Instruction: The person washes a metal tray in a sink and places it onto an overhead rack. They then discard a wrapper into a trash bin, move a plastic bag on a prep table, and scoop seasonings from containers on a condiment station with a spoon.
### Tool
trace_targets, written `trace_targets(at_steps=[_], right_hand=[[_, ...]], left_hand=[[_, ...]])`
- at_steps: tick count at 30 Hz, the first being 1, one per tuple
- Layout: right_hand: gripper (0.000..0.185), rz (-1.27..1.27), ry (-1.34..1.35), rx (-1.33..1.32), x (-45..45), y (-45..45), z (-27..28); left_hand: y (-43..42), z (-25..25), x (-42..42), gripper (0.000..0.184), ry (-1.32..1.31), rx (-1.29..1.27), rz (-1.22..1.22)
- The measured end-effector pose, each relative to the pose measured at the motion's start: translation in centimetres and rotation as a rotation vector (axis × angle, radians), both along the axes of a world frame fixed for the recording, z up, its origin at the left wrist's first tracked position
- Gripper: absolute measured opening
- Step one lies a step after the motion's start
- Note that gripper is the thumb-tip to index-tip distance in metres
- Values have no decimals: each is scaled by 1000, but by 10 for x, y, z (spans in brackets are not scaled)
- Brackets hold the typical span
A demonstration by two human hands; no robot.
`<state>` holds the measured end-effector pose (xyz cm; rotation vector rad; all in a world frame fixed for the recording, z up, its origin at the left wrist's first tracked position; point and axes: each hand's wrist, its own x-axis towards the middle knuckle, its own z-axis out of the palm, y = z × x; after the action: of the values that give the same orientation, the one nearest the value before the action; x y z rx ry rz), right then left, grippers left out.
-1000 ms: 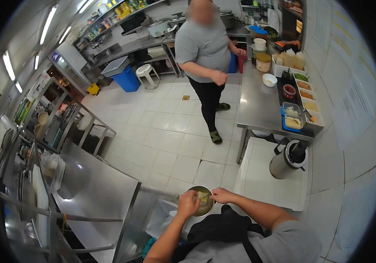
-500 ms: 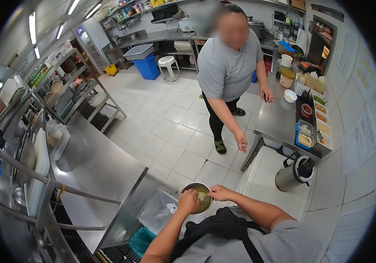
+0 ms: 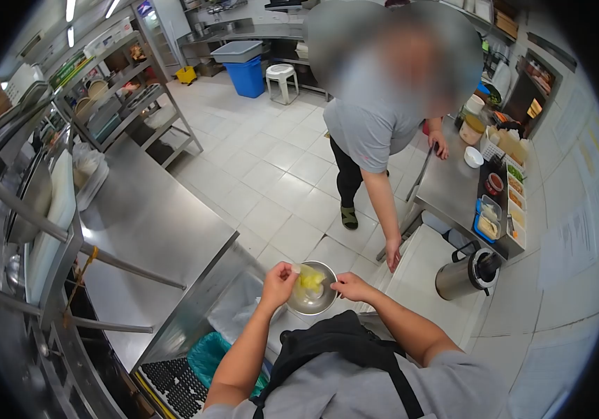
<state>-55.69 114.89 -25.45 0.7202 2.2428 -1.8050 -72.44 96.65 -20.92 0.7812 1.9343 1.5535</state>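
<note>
A metal mixing bowl (image 3: 312, 305) is held low in front of my body. My right hand (image 3: 352, 287) grips its right rim, fingers closed with the thumb toward the inside. At the left rim, my left hand (image 3: 280, 285) is closed in a pinch on a pale yellow, translucent, crumpled item (image 3: 310, 281) that hangs over the bowl's inside. It looks soft and filmy, but its exact kind cannot be made out.
Opposite me another person leans forward, one hand (image 3: 393, 254) low by a white chest lid (image 3: 421, 269). A pump flask (image 3: 461, 274) stands on that lid. Left is a steel table (image 3: 152, 230); below, a teal-lined bin (image 3: 210, 356). Food tubs (image 3: 486, 225) line the right counter.
My left hand has moved from inside the bowl up to its left rim, lifting the yellow item. The other person has leaned closer, with one hand lowered toward the white lid.
</note>
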Motion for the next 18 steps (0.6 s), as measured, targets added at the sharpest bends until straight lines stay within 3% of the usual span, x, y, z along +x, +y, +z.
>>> trace_targets(at_steps=[4,8,12,18], right_hand=[[24,31,45,13,-2,1,-7],[22,-37,75,-35,-4,1,-13],[21,-35,31,-74,-7,-6,9],[21,-36,-20,-87,-12,-9,-7]], left_hand=[[-23,5,-20,5,-417,104,162],[-53,26,-31,9,-632,253,213],[-93,32,-42,9,-708,379,313],[-157,12,-57,13,-752,441,459]])
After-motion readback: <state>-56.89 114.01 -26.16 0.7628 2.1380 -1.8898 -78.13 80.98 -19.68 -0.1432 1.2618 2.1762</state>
